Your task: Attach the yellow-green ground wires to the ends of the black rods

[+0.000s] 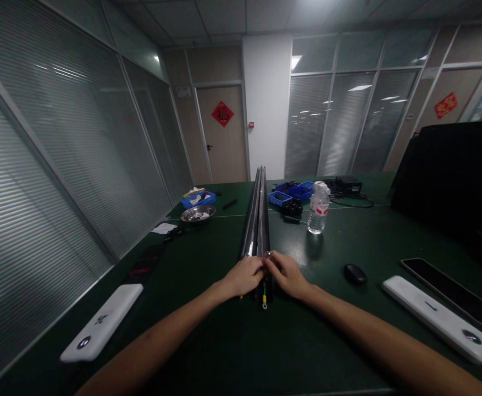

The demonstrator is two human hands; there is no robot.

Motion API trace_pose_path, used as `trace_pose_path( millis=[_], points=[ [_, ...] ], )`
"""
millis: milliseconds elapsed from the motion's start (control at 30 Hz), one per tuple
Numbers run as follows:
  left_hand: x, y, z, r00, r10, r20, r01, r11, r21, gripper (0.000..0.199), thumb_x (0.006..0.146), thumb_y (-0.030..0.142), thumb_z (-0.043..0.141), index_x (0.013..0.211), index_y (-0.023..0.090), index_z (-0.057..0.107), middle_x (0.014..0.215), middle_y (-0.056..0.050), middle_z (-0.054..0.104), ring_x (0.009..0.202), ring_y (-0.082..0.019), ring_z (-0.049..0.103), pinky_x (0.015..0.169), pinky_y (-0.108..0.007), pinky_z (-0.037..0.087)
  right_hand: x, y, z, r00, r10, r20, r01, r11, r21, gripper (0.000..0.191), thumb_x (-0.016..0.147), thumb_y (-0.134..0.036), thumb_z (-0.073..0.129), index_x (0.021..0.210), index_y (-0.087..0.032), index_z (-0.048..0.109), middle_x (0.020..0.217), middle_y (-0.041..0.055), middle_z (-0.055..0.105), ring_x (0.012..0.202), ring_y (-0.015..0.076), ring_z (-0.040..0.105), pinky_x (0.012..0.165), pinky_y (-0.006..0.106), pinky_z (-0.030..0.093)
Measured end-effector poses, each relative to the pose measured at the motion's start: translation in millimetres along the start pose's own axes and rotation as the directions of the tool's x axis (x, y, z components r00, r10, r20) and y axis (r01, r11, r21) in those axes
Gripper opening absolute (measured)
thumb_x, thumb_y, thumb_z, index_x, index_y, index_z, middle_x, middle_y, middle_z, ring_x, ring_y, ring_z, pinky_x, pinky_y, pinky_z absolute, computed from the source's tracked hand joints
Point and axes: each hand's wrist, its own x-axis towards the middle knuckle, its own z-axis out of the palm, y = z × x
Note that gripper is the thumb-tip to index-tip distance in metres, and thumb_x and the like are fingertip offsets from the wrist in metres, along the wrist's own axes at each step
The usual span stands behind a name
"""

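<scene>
At the near end of two long dark bars [260,231], laid side by side on a green table [208,352], both hands meet over the work. Left hand [243,275] is in a narrow pinch, fingertips drawn in; right hand [288,275] likewise narrow, thumb and index close together beside the left fingers. Can't tell exactly what either one pinches, fingers cover it; a small shiny bit [269,254] shows at the right fingertips, too small to name. Bars run away from the person, roughly mid-table, near ends under the hands. A yellow-green lead with a ring terminal [264,301] pokes out toward the person, just below the fingers, apart from both palms. For this close fingertip handling, best judged: left hand steadies, right makes the small moves, wrists low, pressure light so the glossy bar surface doesn't scuff or slide. Lead should lie free, no tug on the terminal, no sharp bend where it comes out. Bars are long, so any twist at this end could swing the far end toward the blue baskets [298,191] or the water bottle [318,209]; small straight pushes look safer. Angling the fingers aside would give a clearer view of the contact point. Black mouse [355,274] sits well off right, outside the working spot.
</scene>
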Motion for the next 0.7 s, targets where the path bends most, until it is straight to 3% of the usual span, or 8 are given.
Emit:
trace_pose_path(
  millis=[700],
  points=[
    [-3.6,4.8,-5.8,1.000,0.000,0.018,0.001,1.000,-0.015,0.024,0.097,0.023,0.046,0.111,0.018,0.065,0.114,-0.008,0.066,0.106,-0.023,0.061,0.098,-0.035,0.045,0.4,-3.0,-2.0,1.000,0.001,0.002,-0.001,1.000,0.022,0.024,0.102,-0.035,0.045,0.086,-0.020,0.053,0.075,0.0004,0.056,0.064,0.0141,0.051,0.061,0.027,0.040]
  ],
)
